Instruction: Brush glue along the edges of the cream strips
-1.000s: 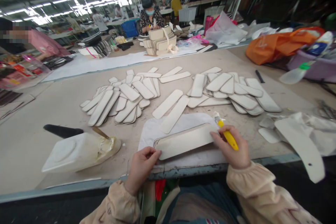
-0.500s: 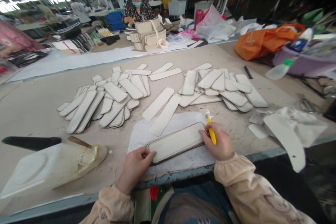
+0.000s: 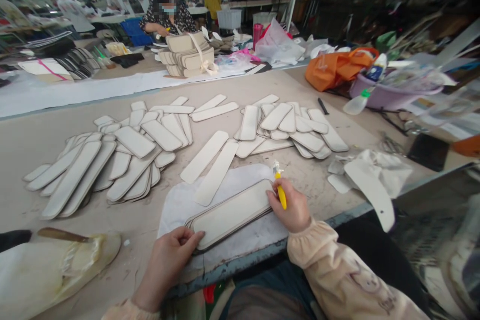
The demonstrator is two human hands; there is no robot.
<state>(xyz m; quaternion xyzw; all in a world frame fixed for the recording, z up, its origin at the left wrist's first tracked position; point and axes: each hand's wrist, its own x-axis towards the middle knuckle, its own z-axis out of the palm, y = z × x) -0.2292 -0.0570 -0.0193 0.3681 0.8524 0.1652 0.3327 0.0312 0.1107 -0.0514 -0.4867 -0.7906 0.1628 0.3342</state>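
At the upper right of the frame, a purple basin [image 3: 393, 100] is heaped with clear plastic [image 3: 416, 79], and an orange bag [image 3: 335, 69] is set beside it. At the upper left, a blue crate [image 3: 135, 32] is seen near a person [image 3: 183, 21].

The beige worktable [image 3: 307, 180] bears a white sheet [image 3: 249, 176]; from it, long round-cornered cream strips [image 3: 135, 141] heap at ten and one o'clock. A translucent plastic container [image 3: 33, 275] lies at nine.

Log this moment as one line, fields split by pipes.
left hand: gripping strip stack, left end | right hand: holding yellow-handled tool, touching stack's right end | under stack: white sheet
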